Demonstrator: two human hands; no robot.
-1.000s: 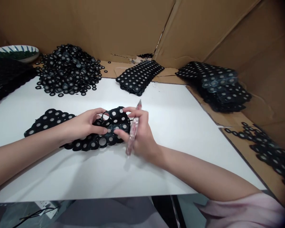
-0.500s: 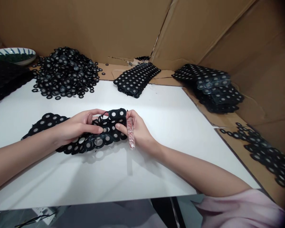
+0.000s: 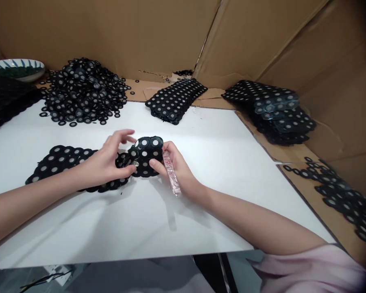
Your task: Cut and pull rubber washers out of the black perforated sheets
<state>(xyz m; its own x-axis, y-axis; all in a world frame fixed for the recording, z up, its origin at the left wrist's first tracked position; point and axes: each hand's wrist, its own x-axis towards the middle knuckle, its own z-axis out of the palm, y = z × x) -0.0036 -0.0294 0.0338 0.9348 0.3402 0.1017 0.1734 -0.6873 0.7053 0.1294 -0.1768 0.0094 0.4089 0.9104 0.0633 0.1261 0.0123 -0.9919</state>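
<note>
A flexible sheet of joined black rubber rings (image 3: pixel 145 154) with pale round centres is bent up at its right end, while the rest lies along the white table. My right hand (image 3: pixel 177 167) grips that raised end, thumb on its front face. The same hand also holds a slim stick wrapped in clear plastic with red lettering (image 3: pixel 171 175); its far end is hidden behind the fingers. My left hand (image 3: pixel 110 158) is open over the sheet's middle, fingers spread and lifted, its thumb tip at the sheet near the bend.
A heap of loose black rings (image 3: pixel 85 93) stands at the back left, near a patterned bowl (image 3: pixel 33 67). More ring sheets lie at the back (image 3: pixel 177 99), right (image 3: pixel 268 108) and far left (image 3: pixel 9 101). Cardboard walls (image 3: pixel 110 32) enclose the white table (image 3: pixel 125 232).
My left fingers have let go of the sheet and spread apart. The sheet's near edge has swung up and flattened out; loose ring scraps at my left fingertips are out of sight.
</note>
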